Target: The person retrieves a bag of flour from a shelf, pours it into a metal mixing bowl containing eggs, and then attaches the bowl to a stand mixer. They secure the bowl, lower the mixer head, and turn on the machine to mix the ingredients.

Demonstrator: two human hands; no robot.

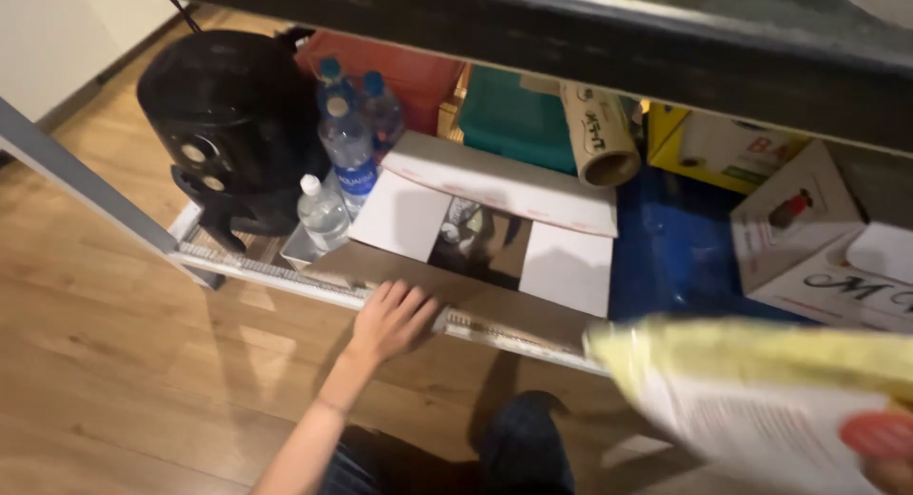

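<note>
My left hand [390, 319] rests palm down, fingers spread, on the front flap of an open cardboard box [495, 233] under a dark counter. Inside the box I see something dark, partly hidden by the white flaps. My right hand [889, 466] is at the bottom right corner, mostly out of view, holding a yellow and white packet [751, 390] that is blurred.
A black round appliance [233, 115] stands at the left. Several clear water bottles [347, 148] stand beside it. A paper roll [599, 134], green and red containers, a yellow box [723, 148] and white boxes [808, 238] fill the shelf. Wooden floor [105, 314] lies below.
</note>
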